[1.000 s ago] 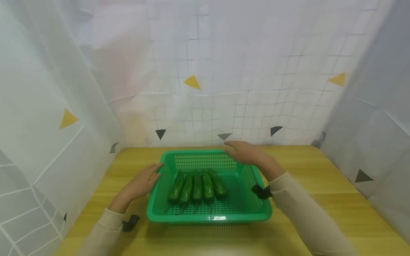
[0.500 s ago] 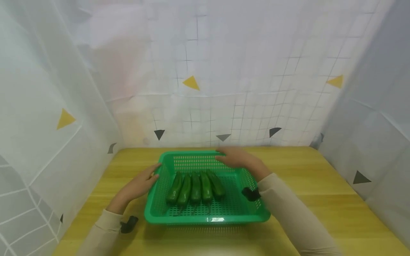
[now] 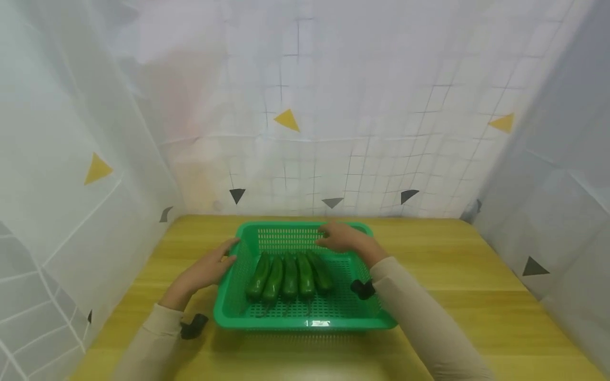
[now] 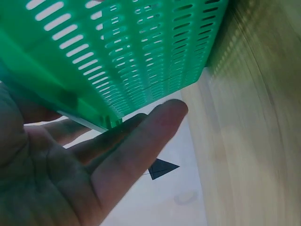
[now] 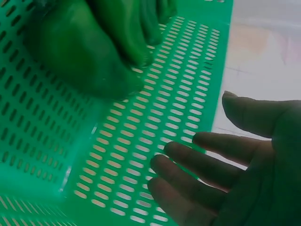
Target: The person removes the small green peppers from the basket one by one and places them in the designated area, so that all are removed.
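Observation:
A green plastic basket [image 3: 267, 323] with slotted walls stands on the table. Several long green peppers [image 3: 289, 280] lie side by side in its left and middle part, stems toward the front. At the basket's left rim is my left hand [image 3: 205, 272], fingers extended along the outer side; the left wrist view shows its fingers [image 4: 141, 153] beside the slotted wall, not curled round it. My right hand [image 3: 344, 238] hovers over the back right of the basket. In the right wrist view, its fingers [image 5: 197, 165] are spread and slightly bent, with nothing held, apart from the peppers.
The wooden table [image 3: 457, 296] extends on both sides of the basket. White patterned sheeting [image 3: 405, 106] hangs behind and at both sides. Black wrist mounts [image 3: 364, 289] sit under both sleeves.
My right hand has moved left and lower over the basket, its fingers bending a little more. My left hand stays by the left rim, and the peppers keep their places.

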Available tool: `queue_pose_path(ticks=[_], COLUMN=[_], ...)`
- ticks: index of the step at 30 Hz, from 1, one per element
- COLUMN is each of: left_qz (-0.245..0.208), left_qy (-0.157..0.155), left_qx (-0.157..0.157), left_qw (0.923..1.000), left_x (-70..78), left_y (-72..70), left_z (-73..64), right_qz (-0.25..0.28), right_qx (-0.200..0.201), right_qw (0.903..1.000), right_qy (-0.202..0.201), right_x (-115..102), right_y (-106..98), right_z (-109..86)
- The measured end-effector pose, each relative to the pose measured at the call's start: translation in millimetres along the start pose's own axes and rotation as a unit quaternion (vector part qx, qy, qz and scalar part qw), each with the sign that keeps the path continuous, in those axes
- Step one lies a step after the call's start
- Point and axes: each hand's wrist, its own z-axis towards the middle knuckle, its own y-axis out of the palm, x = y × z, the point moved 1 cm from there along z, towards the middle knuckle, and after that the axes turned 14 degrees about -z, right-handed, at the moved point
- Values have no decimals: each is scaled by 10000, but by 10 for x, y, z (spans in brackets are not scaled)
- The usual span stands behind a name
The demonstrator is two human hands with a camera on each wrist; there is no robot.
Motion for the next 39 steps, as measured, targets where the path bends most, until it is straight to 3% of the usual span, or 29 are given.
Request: queue_pose_path(ticks=[8,14,21,29,39], left_qz=[-42,-290,-413,-606,-424], left_qy=[-88,-170,-201,-244,-131], left_qx=[-66,-100,-110,-150,-89], left_qw=[9999,9994,9989,9978,9990], left_x=[42,44,35,32,36], left_y=[12,10,7,10,64], left_z=[3,-2,28,-15,0], right_qz=[43,431,932,1366,1469], right_qx=[-63,-305,-583,-943,-905], right_qw=[10000,9977,9906,9815,9785], right_qy=[55,431,818,955,1133], right_x=[53,49,97,75,79], right_y=[105,152,258,387,469], right_z=[82,101,168,213,228])
